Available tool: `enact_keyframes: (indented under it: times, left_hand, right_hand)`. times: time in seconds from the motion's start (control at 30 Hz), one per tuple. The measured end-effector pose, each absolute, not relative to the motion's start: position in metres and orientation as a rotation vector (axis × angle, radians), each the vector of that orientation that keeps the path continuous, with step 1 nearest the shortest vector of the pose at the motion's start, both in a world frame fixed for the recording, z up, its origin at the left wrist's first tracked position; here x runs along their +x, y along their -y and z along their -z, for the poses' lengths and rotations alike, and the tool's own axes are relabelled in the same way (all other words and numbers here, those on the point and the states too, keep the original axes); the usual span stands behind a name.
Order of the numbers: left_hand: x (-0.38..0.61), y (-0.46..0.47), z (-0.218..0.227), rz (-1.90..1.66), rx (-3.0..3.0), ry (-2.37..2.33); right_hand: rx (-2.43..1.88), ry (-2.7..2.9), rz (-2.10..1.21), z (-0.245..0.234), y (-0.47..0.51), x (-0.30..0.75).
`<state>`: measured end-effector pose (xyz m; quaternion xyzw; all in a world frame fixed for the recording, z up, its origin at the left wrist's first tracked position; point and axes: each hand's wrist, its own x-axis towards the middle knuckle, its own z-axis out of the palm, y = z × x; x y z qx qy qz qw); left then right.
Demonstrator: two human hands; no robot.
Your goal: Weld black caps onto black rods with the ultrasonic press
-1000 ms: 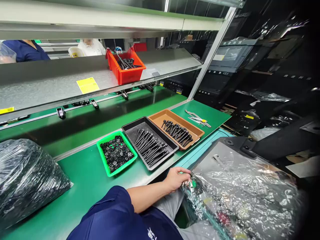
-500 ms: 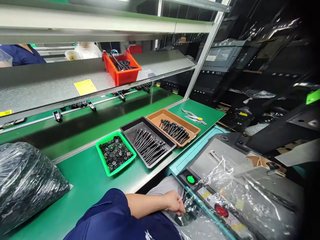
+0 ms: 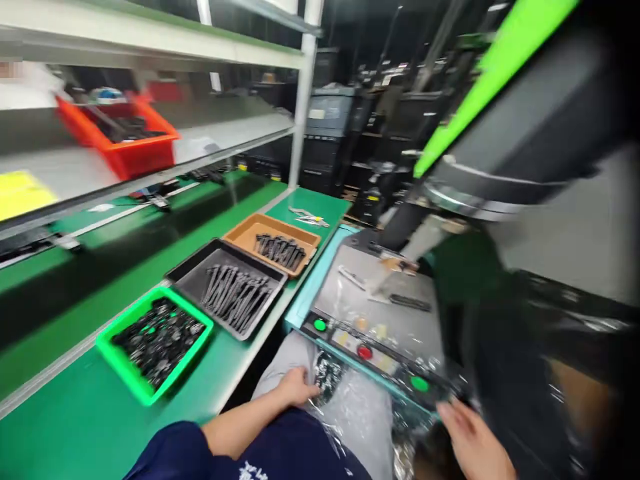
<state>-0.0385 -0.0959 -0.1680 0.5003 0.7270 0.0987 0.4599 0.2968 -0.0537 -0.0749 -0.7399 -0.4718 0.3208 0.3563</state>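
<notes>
My left hand [image 3: 294, 389] rests low over my lap, its fingers pinched on a crumpled clear plastic bag [image 3: 350, 413] that holds dark parts. My right hand [image 3: 473, 443] is at the lower right, below the machine's control panel [image 3: 370, 350]; it is blurred and its fingers are curled near the plastic. The panel carries two green buttons [image 3: 319, 325] and a red button [image 3: 365, 351]. The whole picture is smeared by motion.
On the green bench [image 3: 75, 413] stand a green tray [image 3: 153, 343] of small black parts, a black tray [image 3: 227, 287] of long bolts and a brown tray [image 3: 273, 243] of bolts. An orange bin [image 3: 120, 137] sits on the shelf. A machine [image 3: 525, 153] fills the right.
The view has swung to the right, so the trays now sit further left. My left hand has drawn the plastic bag down off the panel into my lap. My right hand has come into view.
</notes>
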Motion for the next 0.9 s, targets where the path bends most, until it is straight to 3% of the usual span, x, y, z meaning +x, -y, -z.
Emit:
enact_keyframes:
  times: [0.3,0.63,0.77,0.9]
  left_hand:
    - [-0.059,0.062,0.141,-0.256,1.564,-1.804]
    - [-0.058,0.047,0.107,-0.603,1.474,-1.699]
    - [-0.057,0.037,0.080,-0.794,1.468,-1.523]
    - [-0.057,0.024,0.043,-1.023,1.379,-1.306]
  right_hand:
    - [-1.507,1.567,-0.238,-0.016,-0.139,0.238]
    - [-1.631,1.911,-0.241,-0.031,-0.205,0.228]
    - [-1.686,1.792,-0.347,-0.031,-0.183,0.239]
    - [-1.462,1.427,-0.952,-0.035,-0.122,0.231]
